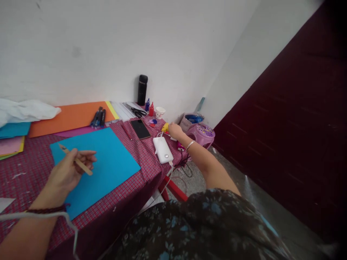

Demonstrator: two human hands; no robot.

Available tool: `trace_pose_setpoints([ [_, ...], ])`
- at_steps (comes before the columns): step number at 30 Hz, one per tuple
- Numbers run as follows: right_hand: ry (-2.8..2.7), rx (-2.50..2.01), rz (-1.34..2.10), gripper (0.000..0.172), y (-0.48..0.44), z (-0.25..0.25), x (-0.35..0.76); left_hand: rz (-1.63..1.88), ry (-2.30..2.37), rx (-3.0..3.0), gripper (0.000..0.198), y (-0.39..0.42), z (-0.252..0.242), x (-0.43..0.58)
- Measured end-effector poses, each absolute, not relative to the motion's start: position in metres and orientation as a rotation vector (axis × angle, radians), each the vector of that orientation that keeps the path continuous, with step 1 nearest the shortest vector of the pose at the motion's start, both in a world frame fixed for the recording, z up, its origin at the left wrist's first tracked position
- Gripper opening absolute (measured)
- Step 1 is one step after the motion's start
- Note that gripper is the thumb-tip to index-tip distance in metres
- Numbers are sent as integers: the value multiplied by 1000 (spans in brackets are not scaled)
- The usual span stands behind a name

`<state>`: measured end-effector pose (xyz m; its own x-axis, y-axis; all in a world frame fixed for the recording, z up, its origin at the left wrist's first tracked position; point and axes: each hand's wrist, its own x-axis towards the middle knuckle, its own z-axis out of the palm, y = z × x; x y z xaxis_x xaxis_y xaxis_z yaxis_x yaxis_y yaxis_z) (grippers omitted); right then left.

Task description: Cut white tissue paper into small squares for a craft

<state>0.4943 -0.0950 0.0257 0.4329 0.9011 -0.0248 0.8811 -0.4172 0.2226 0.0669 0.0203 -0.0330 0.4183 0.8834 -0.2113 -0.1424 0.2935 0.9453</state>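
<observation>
My left hand (pixel 71 169) is closed round a flat wooden stick (pixel 83 167), above the blue sheet of paper (pixel 108 153). A small dark clip or tip shows at the stick's upper end, too small to make out. Stretched out to the far right end of the table, my right hand (pixel 176 130) has its fingers curled at a small yellow object (pixel 165 127). Its exact kind is hard to tell, and the fingertips are partly hidden. Just in front of that hand lie a white power bank (pixel 163 150) with cables and a pink object (pixel 180 146) at the edge.
A phone (pixel 140 129), a red pencil (pixel 126 132), scissors (pixel 138 112), paint bottles (pixel 151 109), a paper cup (pixel 160 112) and a black flask (pixel 142 90) stand or lie along the wall. Orange paper (pixel 70 117) is at left. A pink stool (pixel 204 133) stands beyond the table.
</observation>
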Motion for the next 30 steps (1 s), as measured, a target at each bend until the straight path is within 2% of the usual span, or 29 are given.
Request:
trace_pose_setpoints([
  [5,1505,2567,242,34,-95,37,498,830,888,1023,42,20,-31,67],
  [9,1533,2578,236,31,-105,41,485,816,865,1043,41,18,-30,67],
  [23,1652,2592,89,32,-134,17,476,837,858,1067,40,19,-29,67],
  [30,1785,2625,-41,44,-127,33,492,842,960,1052,35,13,-15,74],
])
